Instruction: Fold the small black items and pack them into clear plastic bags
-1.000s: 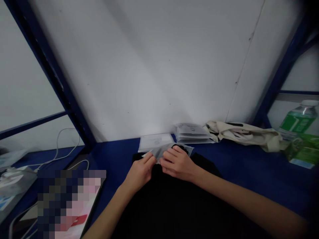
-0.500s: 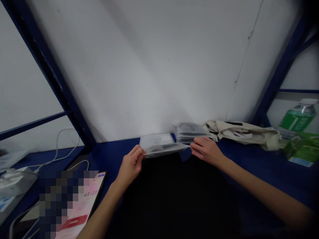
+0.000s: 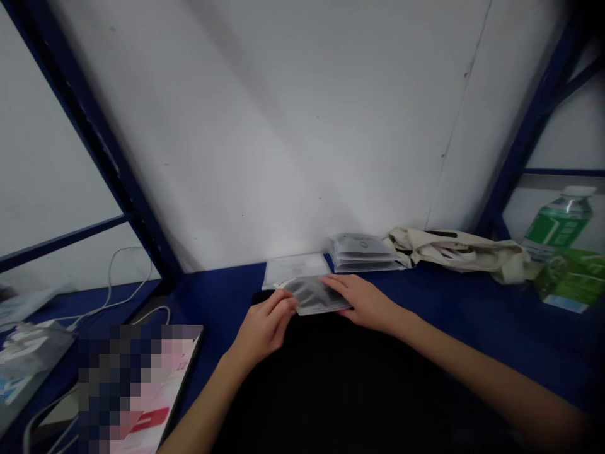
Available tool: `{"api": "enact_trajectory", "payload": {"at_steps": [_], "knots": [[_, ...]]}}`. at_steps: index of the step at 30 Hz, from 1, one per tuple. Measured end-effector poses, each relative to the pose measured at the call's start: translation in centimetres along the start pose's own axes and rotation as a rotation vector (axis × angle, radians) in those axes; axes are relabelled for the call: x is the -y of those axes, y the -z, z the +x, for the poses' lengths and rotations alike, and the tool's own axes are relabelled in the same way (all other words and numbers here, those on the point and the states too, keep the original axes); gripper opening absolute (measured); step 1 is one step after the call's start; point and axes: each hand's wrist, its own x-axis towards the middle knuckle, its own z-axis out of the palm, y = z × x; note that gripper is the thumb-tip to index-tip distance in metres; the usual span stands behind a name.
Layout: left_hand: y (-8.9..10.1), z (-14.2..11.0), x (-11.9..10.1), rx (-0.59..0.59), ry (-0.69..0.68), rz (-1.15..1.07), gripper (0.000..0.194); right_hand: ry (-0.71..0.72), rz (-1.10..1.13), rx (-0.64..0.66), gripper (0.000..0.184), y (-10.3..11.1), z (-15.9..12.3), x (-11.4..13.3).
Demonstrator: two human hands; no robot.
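A translucent plastic pouch point(image 3: 317, 296) with something dark inside is held between both hands, just above the near edge of the blue table. My left hand point(image 3: 268, 316) pinches its left end between thumb and fingers. Over the right end lies my right hand point(image 3: 366, 302), fingers on top and thumb below, closed on the pouch. Behind it, a flat pale packet point(image 3: 295, 267) rests on the table. To the right of that packet is a stack of similar translucent pouches point(image 3: 363, 251).
A cream cloth bag point(image 3: 454, 252) lies along the white wall. At right stand a green-labelled bottle point(image 3: 560, 221) and a green packet point(image 3: 574, 280). On the left are a tablet-like screen point(image 3: 161, 397), white cables point(image 3: 109, 277) and a white box point(image 3: 40, 343). Blue frame posts point(image 3: 101, 148) rise at both sides.
My hands have come closer together, the right one moving left over the pouch. The pouch now looks shorter and sits slightly nearer to me. The stack and packet stay put.
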Motion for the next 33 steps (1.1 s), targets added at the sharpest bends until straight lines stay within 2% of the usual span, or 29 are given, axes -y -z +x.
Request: {"api": "enact_trajectory", "payload": {"at_steps": [3,5,7,9,10,12,14,16,18,19,21,23,25,29,33], "knots": [[0.1,-0.2,0.3,-0.032,0.03,0.082,0.022,0.003,0.039,0.034,0.054,0.0,0.6,0.2],[0.1,-0.3,0.6,-0.106,0.086,0.105,0.026,-0.023,0.04,0.013,0.053,0.4,0.7,0.0],[0.1,-0.4,0.8,-0.224,0.143,0.09,0.03,-0.068,0.044,-0.094,0.056,1.3,0.6,-0.2],[0.2,-0.4,0.7,-0.283,0.167,0.069,0.031,-0.14,0.052,-0.282,0.058,2.4,0.7,-0.7],[0.2,-0.4,0.6,-0.264,0.166,0.066,0.029,-0.181,0.05,-0.383,0.058,3.0,0.8,-1.1],[0.3,-0.1,0.3,-0.129,0.14,0.079,0.025,-0.245,0.02,-0.539,0.061,3.9,1.2,-2.3],[0.3,0.2,0.0,0.034,0.1,0.093,0.023,-0.28,-0.06,-0.613,0.065,4.3,1.5,-4.1],[0.3,0.4,-0.3,0.146,0.071,0.083,0.023,-0.335,-0.178,-0.636,0.066,3.5,1.5,-6.4],[0.3,0.6,-0.6,0.204,0.067,0.051,0.022,-0.427,-0.271,-0.615,0.062,1.9,1.1,-8.8],[0.2,0.6,-0.7,0.229,0.069,0.035,0.021,-0.457,-0.304,-0.555,0.059,0.9,0.7,-9.9],[0.2,0.6,-0.8,0.283,0.076,0.019,0.02,-0.431,-0.321,-0.347,0.056,-1.0,-0.2,-11.7],[0.0,0.5,-0.8,0.337,0.084,0.021,0.018,-0.401,-0.304,-0.25,0.057,-2.2,-0.9,-12.9],[-0.1,0.4,-0.7,0.385,0.094,0.029,0.017,-0.396,-0.284,-0.218,0.06,-2.5,-1.3,-13.4],[-0.3,0.2,-0.6,0.44,0.133,0.026,0.017,-0.366,-0.21,-0.195,0.065,-1.0,-2.2,-12.0],[0.1,0.1,-1.2,0.464,0.186,0.008,0.019,-0.261,-0.075,-0.142,0.056,1.6,-4.6,-8.0]]}}
